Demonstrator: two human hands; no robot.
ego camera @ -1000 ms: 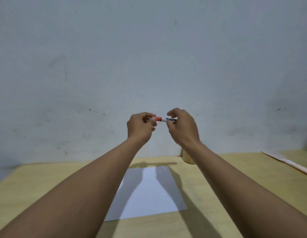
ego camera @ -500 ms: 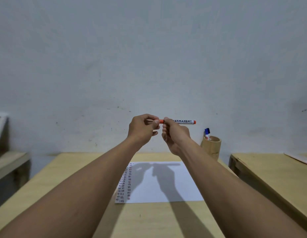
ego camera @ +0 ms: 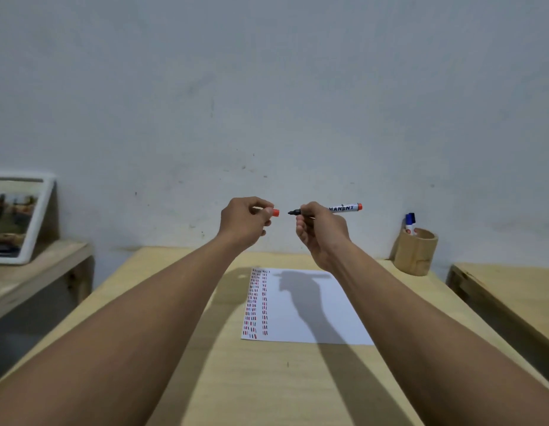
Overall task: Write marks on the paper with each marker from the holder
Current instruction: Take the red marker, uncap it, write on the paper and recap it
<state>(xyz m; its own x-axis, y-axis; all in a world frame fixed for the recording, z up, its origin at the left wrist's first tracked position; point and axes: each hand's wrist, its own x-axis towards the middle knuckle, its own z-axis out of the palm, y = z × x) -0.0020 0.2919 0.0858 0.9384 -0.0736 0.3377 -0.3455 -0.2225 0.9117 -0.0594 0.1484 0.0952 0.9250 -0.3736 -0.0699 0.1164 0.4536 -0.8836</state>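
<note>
Both hands are raised above the table. My right hand (ego camera: 321,229) grips a white permanent marker (ego camera: 344,208) with a red end, held level, its dark tip bare and pointing left. My left hand (ego camera: 244,221) pinches the red cap (ego camera: 275,212), a short gap from the tip. Below lies a white sheet of paper (ego camera: 328,318) with columns of small red, blue and dark marks down its left side. A bamboo holder (ego camera: 416,252) stands at the table's back right with a blue-capped marker (ego camera: 410,223) in it.
The wooden table (ego camera: 267,379) stands against a pale wall. A second wooden table (ego camera: 513,287) is close on the right, across a narrow gap. At left a lower bench (ego camera: 36,272) carries a white-framed picture (ego camera: 18,216) leaning on the wall.
The cap has come off the marker: my hands were together on it and are now apart, the cap in the left. The view has swung, bringing in the holder and the marked paper edge.
</note>
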